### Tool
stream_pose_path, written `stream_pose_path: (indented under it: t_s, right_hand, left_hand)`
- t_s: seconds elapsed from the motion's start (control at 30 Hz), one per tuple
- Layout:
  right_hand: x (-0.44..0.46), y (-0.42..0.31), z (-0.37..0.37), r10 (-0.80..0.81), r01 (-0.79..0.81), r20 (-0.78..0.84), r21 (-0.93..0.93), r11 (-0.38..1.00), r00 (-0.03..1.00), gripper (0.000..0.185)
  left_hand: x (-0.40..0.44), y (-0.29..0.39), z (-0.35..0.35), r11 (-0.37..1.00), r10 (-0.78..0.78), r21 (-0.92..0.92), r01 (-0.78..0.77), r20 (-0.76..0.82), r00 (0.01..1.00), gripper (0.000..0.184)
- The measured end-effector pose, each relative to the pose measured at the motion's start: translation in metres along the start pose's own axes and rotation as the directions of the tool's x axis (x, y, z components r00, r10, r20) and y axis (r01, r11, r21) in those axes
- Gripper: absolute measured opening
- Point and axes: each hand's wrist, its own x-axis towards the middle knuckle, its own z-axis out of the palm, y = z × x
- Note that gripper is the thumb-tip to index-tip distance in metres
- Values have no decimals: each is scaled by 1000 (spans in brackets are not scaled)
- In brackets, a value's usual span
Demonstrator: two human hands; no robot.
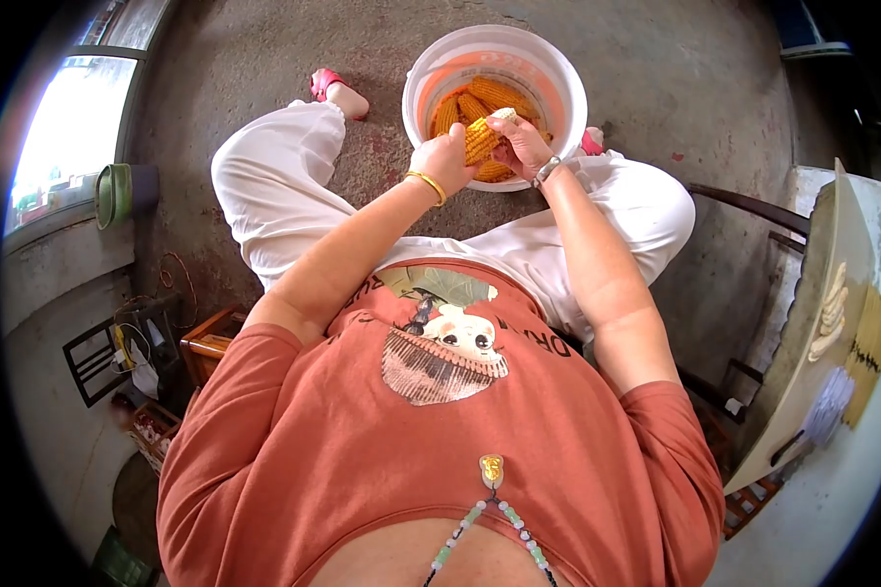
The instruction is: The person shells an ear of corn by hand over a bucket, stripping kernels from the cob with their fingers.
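Note:
An ear of corn [481, 143] is held between both hands over a white bucket [413, 98]. Its kernels are yellow, and a pale stripped patch shows at the upper right end. My left hand [442, 159], with a yellow bangle at the wrist, is closed around the lower left side of the ear. My right hand [526, 149], wearing a metal watch or bracelet, grips the other end, its thumb by the pale patch. More corn ears [497, 94] and loose kernels lie inside the bucket below the hands.
The bucket stands on a concrete floor [255, 59] between my legs in white trousers [274, 186]. To the right is a board [793, 391] with pale strands on it. A green and grey container [117, 196] sits by the window at left, above a wooden stool [210, 342].

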Motion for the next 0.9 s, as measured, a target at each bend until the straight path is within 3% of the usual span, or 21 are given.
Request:
stream_pose_path:
  t_s: [0.4,0.5,0.9]
  right_hand:
    - [-2,2,6,-50,52,-65,27,998,997,26]
    - [-2,1,7,-63,65,-19,86,994,998,27]
    - [-4,2,8,-98,98,-120,0,995,988,25]
  left_hand:
    - [2,1,-2,999,7,-40,-6,10,1000,47]
    - [2,-2,0,999,2,-44,-2,-5,1000,47]
    - [-2,7,2,998,27,60,-24,-41,999,48]
